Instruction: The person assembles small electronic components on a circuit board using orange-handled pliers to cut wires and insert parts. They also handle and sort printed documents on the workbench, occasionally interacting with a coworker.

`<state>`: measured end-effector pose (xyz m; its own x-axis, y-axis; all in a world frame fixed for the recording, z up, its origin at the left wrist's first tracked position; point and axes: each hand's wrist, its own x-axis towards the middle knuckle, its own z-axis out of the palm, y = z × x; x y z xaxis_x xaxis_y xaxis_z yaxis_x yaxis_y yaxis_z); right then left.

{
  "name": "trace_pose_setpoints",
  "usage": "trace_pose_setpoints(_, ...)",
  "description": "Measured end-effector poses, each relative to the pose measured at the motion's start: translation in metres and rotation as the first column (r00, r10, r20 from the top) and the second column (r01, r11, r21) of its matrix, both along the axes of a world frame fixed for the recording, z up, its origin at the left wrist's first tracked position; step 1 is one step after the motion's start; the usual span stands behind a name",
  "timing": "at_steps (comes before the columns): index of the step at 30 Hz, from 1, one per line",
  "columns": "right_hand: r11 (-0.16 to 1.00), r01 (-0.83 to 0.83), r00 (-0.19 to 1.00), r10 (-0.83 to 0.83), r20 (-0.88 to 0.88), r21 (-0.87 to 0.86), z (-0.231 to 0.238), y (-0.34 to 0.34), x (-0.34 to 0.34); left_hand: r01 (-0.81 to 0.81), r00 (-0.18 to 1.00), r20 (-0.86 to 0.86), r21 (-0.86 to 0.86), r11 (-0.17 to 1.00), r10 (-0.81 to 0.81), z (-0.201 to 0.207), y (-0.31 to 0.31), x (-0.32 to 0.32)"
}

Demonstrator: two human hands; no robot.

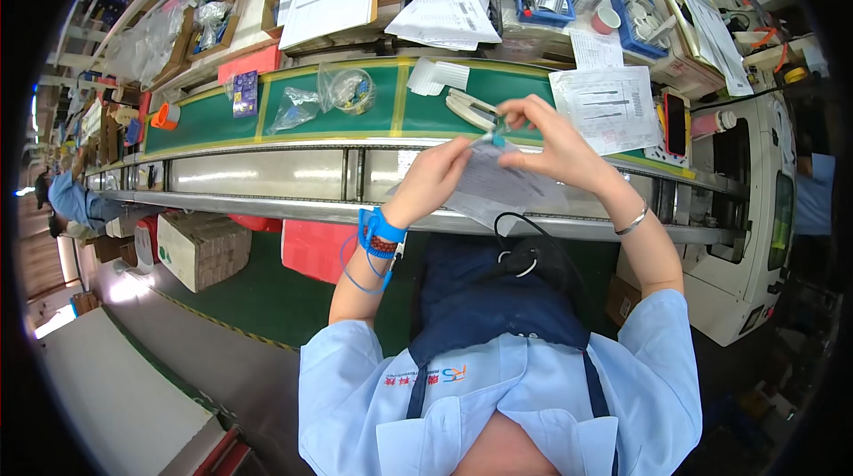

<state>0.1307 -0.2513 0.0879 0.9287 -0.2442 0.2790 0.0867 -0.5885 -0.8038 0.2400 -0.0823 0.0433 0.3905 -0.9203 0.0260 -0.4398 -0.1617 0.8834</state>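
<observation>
My left hand [434, 177] is closed, thumb and fingers pinched on the top corner of a clear plastic bag [515, 181] with a printed sheet showing through it. A small teal piece [498, 141] is at that corner, close to the left fingertips; its kind is too small to make out. On the other side of it, my right hand [562, 145] has its thumb and curled fingers apart, and I see nothing firmly gripped there. A light-coloured stapler [473, 109] lies on the green bench just beyond both hands.
On the green belt [373, 125] lie a round clear tub [354, 91], a small plastic bag [296, 108], an orange cup [166, 116] and a purple card [245, 95]. Printed sheets [609, 107] and a phone [676, 125] are at the right. Metal rails [267, 170] run along the near edge.
</observation>
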Motion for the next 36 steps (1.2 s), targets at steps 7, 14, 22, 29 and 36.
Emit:
trace_pose_setpoints(7,0.985,0.064,0.982,-0.034,-0.184,0.160,-0.032,0.003,-0.030,-0.268,0.942,-0.274,-0.261,0.928,0.195,0.009,-0.024,-0.038)
trace_pose_setpoints(14,0.996,0.042,0.950,-0.014,-0.313,0.083,-0.050,-0.018,-0.072,0.050,0.972,-0.228,-0.039,0.998,-0.058,0.011,-0.049,-0.058)
trace_pose_setpoints(22,0.934,0.233,0.963,-0.182,-0.200,0.272,-0.075,-0.068,-0.110,-0.042,0.999,0.020,-0.160,0.986,0.046,-0.051,-0.085,-0.060)
trace_pose_setpoints(29,0.465,0.860,0.378,-0.858,-0.348,-0.209,-0.237,-0.223,-0.209,-0.415,0.882,-0.229,0.035,0.909,0.411,-0.158,-0.126,0.051)
trace_pose_setpoints(36,0.177,0.795,-0.064,-0.926,-0.371,-0.580,-0.238,-0.257,-0.196,-0.518,0.582,0.640,-0.183,0.835,0.502,-0.162,-0.151,0.011)
